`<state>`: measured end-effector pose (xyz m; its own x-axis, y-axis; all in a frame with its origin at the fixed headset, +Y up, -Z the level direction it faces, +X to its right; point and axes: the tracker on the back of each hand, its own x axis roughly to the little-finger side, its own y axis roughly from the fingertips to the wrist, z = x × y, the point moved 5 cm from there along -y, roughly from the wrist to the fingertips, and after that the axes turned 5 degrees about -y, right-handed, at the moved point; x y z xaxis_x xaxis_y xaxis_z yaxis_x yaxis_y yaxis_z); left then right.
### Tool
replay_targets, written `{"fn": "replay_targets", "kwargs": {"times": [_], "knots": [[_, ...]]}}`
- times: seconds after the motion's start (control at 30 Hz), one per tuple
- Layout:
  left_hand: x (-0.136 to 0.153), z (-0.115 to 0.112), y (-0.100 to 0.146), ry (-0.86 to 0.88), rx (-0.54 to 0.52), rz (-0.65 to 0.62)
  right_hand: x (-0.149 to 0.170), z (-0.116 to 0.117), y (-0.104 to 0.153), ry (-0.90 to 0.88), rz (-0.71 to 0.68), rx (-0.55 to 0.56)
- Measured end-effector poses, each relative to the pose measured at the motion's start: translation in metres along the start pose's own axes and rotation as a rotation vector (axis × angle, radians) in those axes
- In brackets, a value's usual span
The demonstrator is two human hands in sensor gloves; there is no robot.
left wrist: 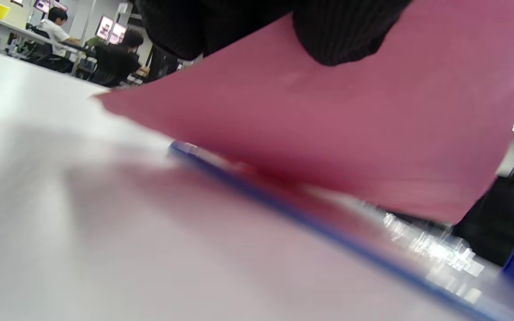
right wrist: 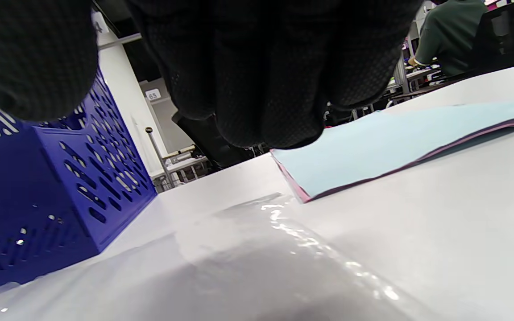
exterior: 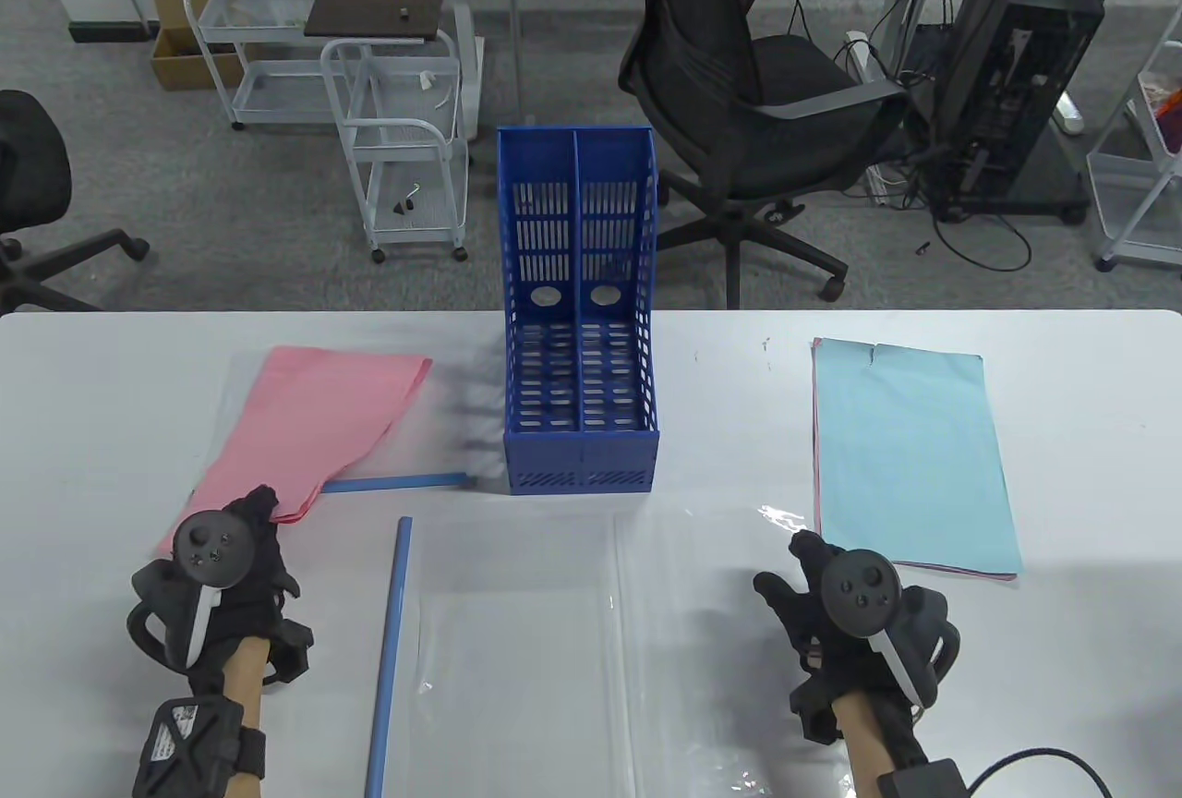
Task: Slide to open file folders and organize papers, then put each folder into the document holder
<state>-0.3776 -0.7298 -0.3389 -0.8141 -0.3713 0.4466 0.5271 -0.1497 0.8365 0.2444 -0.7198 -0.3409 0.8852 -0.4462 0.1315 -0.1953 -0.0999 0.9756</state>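
White counter (exterior: 1062, 429): left hand (exterior: 222, 576) fingers pinch pink papers (exterior: 323, 415), lifting them for filing; right hand (exterior: 854, 604) fingers hang relaxed over clear folder (exterior: 526, 650).

Grey carpet (exterior: 554, 50) covered the floor beyond the white desk (exterior: 1062, 429). A black mesh office chair (exterior: 739, 96) stood there, white wire carts (exterior: 406, 142) to its left, a computer tower (exterior: 1025, 68) right.

black knit gloves (exterior: 249, 558); round black trackers (exterior: 211, 547)
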Motion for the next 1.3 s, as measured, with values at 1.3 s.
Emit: {"fn": "replay_targets", "kwargs": {"times": [1.3], "knots": [[-0.096,0.068,0.059,0.787,0.129,-0.427,-0.013,-0.016,0.011,-0.240,-0.085,0.050]]}}
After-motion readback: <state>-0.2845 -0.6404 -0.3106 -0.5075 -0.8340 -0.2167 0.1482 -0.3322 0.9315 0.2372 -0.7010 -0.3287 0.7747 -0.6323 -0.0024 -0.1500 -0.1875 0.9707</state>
